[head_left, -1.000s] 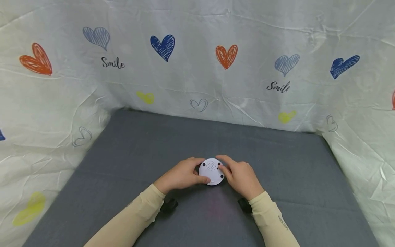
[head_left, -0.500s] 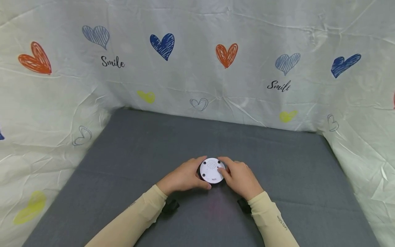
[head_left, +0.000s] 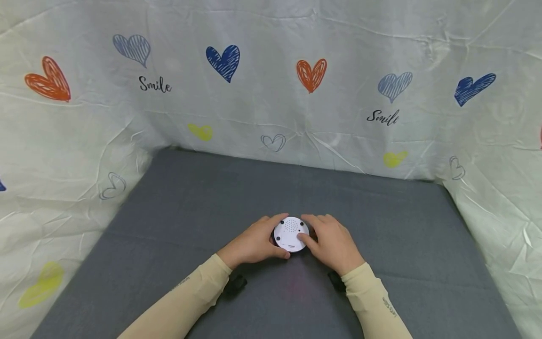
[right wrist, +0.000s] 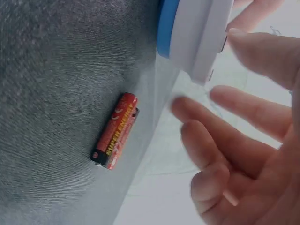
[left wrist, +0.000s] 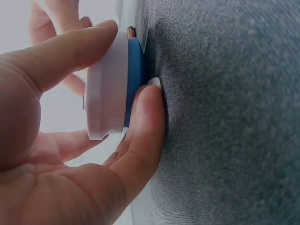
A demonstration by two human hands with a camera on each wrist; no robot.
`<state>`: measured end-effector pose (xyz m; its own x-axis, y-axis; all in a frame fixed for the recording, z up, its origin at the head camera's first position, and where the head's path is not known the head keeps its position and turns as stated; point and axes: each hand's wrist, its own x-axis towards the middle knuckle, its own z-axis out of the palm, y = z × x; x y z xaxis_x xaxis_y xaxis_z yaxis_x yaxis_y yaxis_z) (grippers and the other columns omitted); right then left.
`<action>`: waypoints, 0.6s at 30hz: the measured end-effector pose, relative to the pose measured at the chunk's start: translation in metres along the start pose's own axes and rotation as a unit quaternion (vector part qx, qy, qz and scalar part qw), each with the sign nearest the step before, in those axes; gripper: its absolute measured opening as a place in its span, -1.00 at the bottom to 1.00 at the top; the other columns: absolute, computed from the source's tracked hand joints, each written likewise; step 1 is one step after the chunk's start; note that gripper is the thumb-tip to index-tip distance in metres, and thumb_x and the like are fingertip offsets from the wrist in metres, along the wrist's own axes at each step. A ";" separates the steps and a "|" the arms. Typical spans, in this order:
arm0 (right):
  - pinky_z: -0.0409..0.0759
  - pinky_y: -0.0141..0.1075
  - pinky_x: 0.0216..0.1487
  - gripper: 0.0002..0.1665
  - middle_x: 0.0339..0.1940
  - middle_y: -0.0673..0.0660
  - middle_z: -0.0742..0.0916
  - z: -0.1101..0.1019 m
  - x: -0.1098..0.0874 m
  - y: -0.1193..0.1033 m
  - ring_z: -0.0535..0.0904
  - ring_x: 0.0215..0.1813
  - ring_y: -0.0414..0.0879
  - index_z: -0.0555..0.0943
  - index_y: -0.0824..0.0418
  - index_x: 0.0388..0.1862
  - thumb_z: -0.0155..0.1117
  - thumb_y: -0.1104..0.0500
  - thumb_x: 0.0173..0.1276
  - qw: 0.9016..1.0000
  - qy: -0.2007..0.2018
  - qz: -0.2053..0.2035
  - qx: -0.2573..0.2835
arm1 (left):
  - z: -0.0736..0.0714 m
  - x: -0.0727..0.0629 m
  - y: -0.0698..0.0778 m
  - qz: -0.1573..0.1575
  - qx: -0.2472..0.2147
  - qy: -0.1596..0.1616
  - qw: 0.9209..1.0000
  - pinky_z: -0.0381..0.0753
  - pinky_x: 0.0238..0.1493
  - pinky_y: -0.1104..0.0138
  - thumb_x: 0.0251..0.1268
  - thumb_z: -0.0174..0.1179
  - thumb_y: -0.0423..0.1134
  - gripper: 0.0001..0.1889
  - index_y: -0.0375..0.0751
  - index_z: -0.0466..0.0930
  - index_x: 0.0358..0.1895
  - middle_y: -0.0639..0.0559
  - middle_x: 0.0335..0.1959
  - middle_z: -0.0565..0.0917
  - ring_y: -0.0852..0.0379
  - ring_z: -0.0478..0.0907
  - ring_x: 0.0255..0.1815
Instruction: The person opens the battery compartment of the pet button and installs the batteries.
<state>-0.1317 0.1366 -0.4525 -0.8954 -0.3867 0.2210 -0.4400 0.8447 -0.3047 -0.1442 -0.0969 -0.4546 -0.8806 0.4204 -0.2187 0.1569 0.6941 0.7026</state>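
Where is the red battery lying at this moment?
In the right wrist view, the red battery lies on the grey cloth, beside the white and blue round device.

**Grey cloth surface ringed by a heart-printed sheet**

A grey fabric surface (head_left: 237, 197) fills the lower middle of the head view. A crinkled white sheet (head_left: 271, 28) rises behind it and along both sides like a low wall. The sheet carries sketched hearts in orange (head_left: 311, 74), dark blue (head_left: 223, 61), pale blue (head_left: 394, 85) and yellow (head_left: 200, 132), with the word "Smile" (head_left: 155, 85) printed twice. The light is soft and even.
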 end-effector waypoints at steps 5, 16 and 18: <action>0.68 0.02 0.26 -0.43 0.28 0.11 0.76 -0.002 0.000 -0.004 0.67 0.27 0.03 0.75 0.06 0.28 0.63 -0.08 0.36 0.998 0.025 -0.062 0.016 | -0.001 0.000 -0.001 -0.001 -0.002 -0.004 1.000 0.57 -0.17 0.26 0.15 0.68 0.00 0.09 0.03 0.24 0.72 -0.10 0.17 0.57 0.17 0.56 -0.24; 0.65 0.05 0.37 -0.56 0.37 0.10 0.76 0.000 0.000 -0.008 0.67 0.41 0.02 0.81 0.05 0.13 0.66 -0.05 0.33 0.994 -0.004 -0.104 0.031 | -0.001 -0.001 -0.003 0.003 -0.009 -0.009 1.000 0.57 -0.15 0.23 0.17 0.66 0.01 0.08 0.00 0.23 0.73 -0.13 0.23 0.56 0.15 0.56 -0.22; 0.66 0.02 0.37 -0.57 0.35 0.10 0.77 0.000 0.000 -0.008 0.68 0.40 0.02 0.82 0.05 0.12 0.66 -0.04 0.33 0.994 -0.003 -0.109 0.031 | -0.001 -0.001 -0.003 0.003 -0.010 -0.009 1.000 0.58 -0.16 0.24 0.17 0.67 0.00 0.08 0.00 0.23 0.73 -0.13 0.22 0.56 0.15 0.56 -0.22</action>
<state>-0.1284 0.1297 -0.4500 -0.7781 -0.5610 0.2826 -0.6274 0.7159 -0.3063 -0.1441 -0.1003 -0.4558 -0.8715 0.4353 -0.2260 0.1532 0.6793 0.7177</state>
